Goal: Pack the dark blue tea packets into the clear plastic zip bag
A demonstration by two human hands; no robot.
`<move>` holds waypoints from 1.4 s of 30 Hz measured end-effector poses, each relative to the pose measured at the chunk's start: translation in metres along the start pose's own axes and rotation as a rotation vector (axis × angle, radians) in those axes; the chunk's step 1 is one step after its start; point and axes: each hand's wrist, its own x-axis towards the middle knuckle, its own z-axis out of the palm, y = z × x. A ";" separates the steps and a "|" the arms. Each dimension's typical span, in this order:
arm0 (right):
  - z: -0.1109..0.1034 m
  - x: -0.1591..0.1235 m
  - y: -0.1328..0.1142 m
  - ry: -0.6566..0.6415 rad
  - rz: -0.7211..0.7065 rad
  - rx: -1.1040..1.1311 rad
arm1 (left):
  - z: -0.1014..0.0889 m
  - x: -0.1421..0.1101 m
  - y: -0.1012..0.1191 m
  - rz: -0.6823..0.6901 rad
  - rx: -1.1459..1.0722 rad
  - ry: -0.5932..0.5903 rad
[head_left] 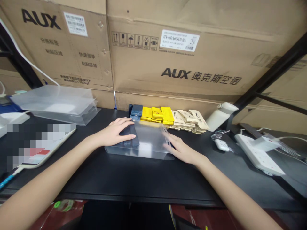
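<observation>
A clear, shallow plastic box [146, 140] is held on the black tabletop [134, 179]. The left hand [117, 132] is laid flat on its lid over dark blue packets [130, 139], fingers together; the right hand [179, 148] is pressed against its right side, fingers extended. Yellow sachets [157, 115] lie just behind the box.

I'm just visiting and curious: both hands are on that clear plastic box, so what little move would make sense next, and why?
Probably lift the left hand off the dark blue packets in the clear box and reach for the yellow packets behind. The right hand already steadies the box's side, and rows of packets lie outside it.
</observation>
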 end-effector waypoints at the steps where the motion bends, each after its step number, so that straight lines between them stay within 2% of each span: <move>1: 0.000 0.000 -0.001 0.002 0.000 0.006 | 0.000 0.000 0.000 -0.001 -0.001 0.000; 27: -0.004 -0.001 0.004 -0.006 0.060 0.040 | 0.001 0.000 -0.001 0.001 0.011 0.005; 42: -0.007 0.000 0.007 0.004 0.007 0.041 | 0.001 0.000 -0.001 -0.004 0.008 -0.001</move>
